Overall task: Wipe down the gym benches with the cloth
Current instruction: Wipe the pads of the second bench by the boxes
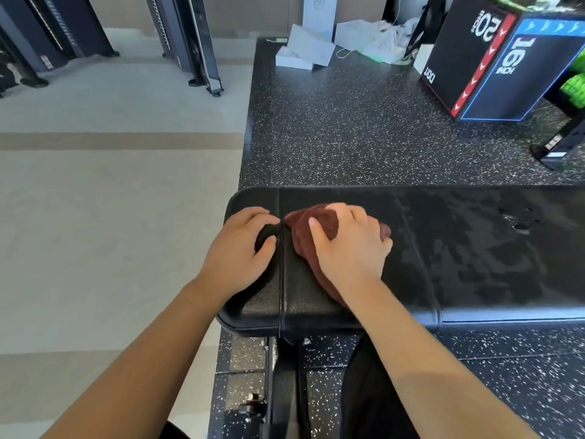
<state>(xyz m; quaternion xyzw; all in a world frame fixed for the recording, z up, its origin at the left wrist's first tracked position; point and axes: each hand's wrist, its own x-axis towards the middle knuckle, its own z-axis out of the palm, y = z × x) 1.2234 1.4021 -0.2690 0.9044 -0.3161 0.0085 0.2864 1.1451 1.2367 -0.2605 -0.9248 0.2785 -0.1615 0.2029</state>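
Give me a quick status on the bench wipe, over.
Right hand grips maroon cloth on bench pad. Left hand rests on pad's end, holding nothing. Only wet streaks further along.

On the black padded vinyl bench (474, 248), the pad right of the bunched maroon terry cloth (304, 236) is all free, just wet streaks. Its left end's taken by the left grip (240, 251), resting on the pad. Past the bench's far edge, speckled black rubber floor (348, 128) runs open up to the black plyo box (468, 77).
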